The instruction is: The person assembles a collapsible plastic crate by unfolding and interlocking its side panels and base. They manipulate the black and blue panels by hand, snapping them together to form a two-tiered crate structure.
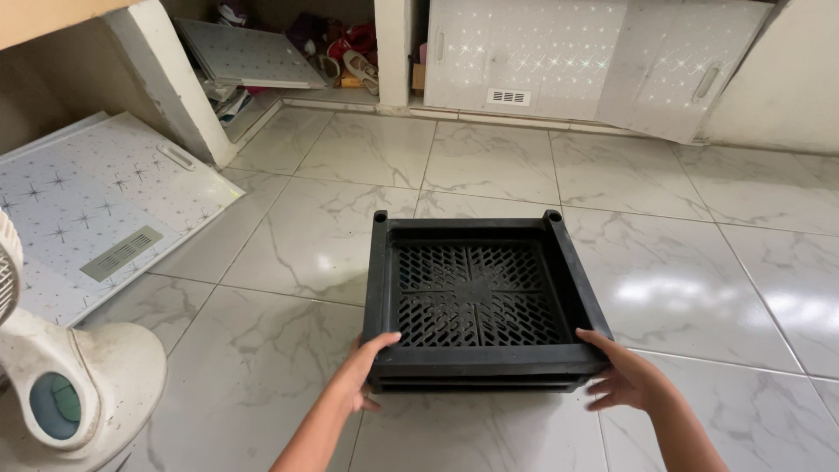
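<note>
A square black plastic rack shelf (pixel 479 360) with a perforated lattice floor and round sockets at its corners sits low over the marble floor, stacked on another like it. My left hand (pixel 365 371) grips its near left corner, thumb on the top rim. My right hand (pixel 625 376) holds the near right corner the same way.
A white standing fan base (pixel 74 389) is at the lower left. A loose white cabinet door panel (pixel 87 210) lies on the floor to the left. White cabinet doors (pixel 594 61) line the far wall, with shoes (pixel 350 61) in an open compartment.
</note>
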